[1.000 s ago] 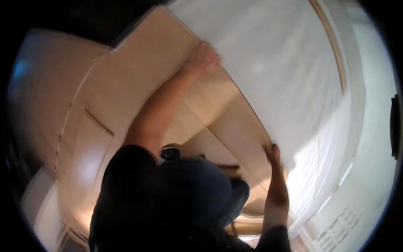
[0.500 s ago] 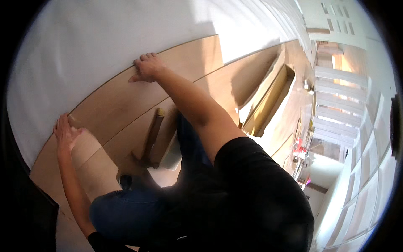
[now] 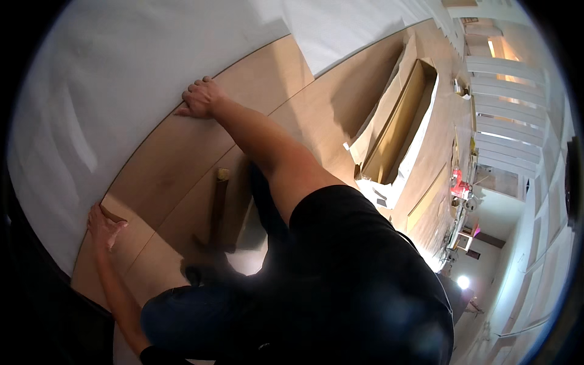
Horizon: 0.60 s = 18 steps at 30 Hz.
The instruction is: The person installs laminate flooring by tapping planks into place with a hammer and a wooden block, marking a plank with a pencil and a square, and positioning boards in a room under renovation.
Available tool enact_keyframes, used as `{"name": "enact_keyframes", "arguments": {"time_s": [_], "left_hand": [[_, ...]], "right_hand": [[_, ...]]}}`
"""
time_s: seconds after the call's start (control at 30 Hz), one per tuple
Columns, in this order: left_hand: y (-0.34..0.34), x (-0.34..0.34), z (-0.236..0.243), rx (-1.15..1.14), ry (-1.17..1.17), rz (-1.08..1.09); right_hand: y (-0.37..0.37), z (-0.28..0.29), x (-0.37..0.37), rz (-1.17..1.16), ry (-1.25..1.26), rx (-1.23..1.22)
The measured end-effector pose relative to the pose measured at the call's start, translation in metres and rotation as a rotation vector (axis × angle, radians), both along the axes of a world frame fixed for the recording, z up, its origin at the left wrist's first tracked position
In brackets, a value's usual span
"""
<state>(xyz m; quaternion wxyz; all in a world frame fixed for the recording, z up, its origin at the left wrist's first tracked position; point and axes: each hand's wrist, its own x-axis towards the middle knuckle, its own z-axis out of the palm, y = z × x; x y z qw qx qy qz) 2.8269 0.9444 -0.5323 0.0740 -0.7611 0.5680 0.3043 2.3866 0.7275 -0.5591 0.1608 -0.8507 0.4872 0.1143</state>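
Note:
A row of light wood floor planks runs along the white underlay sheet. My right hand (image 3: 204,99) lies at the outer edge of a floor plank (image 3: 176,143), its fingers curled over that edge. Farther down the same row, my left hand (image 3: 105,229) grips the edge, fingers at the outer side and thumb on top, next to a plank end that shows as a brown line. Between my arms a hammer (image 3: 218,210) with a wooden handle lies on the laid planks, near my knee. Its head is dim and partly in shadow.
The white underlay sheet (image 3: 152,48) spreads at the far left. An opened long cardboard box (image 3: 395,131) with torn white wrapping lies on the planks to my right. Beyond it sit a red tool (image 3: 460,184) and several small items. White railing-like slats (image 3: 508,97) stand at the right.
The view has shifted and the light has dimmed. Both hands stay at the plank edge. My left thumb now lies nearer the brown line at the plank end.

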Motion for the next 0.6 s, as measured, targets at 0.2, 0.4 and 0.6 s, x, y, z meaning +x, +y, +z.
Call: {"name": "enact_keyframes", "arguments": {"time_s": [0.2,0.4,0.6], "left_hand": [[-0.005,-0.015,0.019,-0.008,-0.071,-0.055],[0.014,-0.003,0.014,-0.169,-0.143,-0.056],[0.001,-0.015,0.019,0.081,-0.158,-0.151]], "right_hand": [[0.004,-0.027,-0.011,0.011,-0.192,-0.33],[0.004,-0.019,-0.008,0.018,-0.261,-0.377],[0.029,-0.043,-0.015,-0.056,-0.02,-0.08]]}}
